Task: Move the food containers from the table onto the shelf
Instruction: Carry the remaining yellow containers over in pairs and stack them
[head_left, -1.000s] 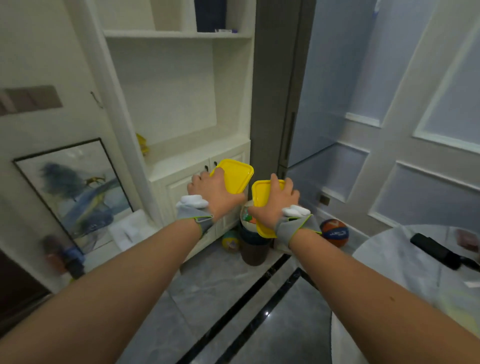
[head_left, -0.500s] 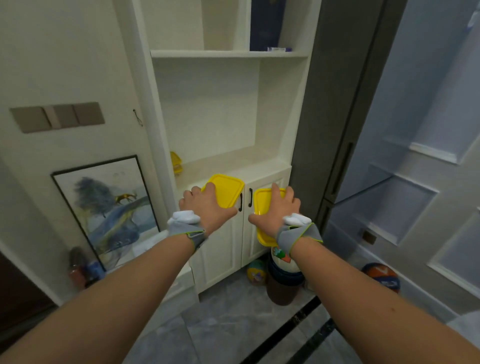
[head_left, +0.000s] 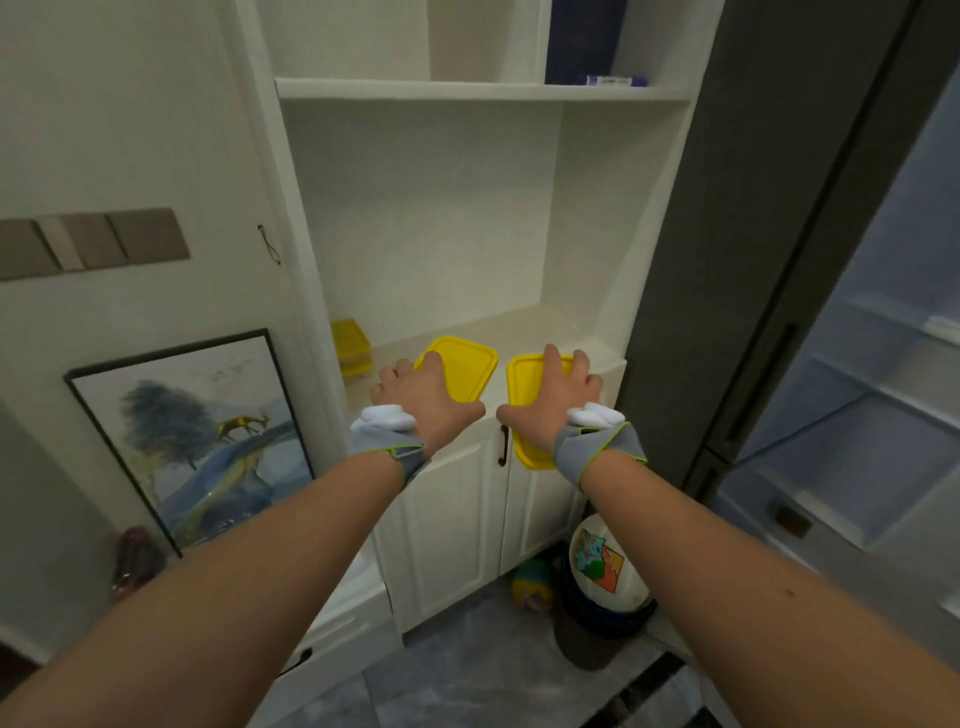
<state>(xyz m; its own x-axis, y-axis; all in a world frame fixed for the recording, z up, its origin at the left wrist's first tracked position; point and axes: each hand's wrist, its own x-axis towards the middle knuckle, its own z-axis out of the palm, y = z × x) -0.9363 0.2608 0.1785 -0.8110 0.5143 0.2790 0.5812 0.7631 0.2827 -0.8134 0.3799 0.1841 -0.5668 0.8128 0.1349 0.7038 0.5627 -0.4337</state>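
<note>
- Head view, landmark: the white shelf (head_left: 524, 325) recess above the cabinet doors (head_left: 457, 499).
- Left hand (head_left: 423, 397) is clenched from above on a yellow-lidded container (head_left: 462, 366); the container sits over the shelf surface, near its front edge, long axis running into the recess. Whether it already rests on the shelf cannot be told.
- Right hand (head_left: 553, 397) grasps a second yellow container (head_left: 524, 415), which overhangs the shelf's front edge, its near end in front of the cabinet doors; long axis also points inward.
- Judgement: the left container lies deeper over the shelf; the right one needs to travel forward into the recess.
- A stacked yellow pair (head_left: 350, 345) sits at the shelf's left rear corner.
- Materials: lids smooth, glossy plastic, rounded rectangles with raised rims; shelf matt, painted. Both wrists carry grey straps (head_left: 597, 447).
</note>
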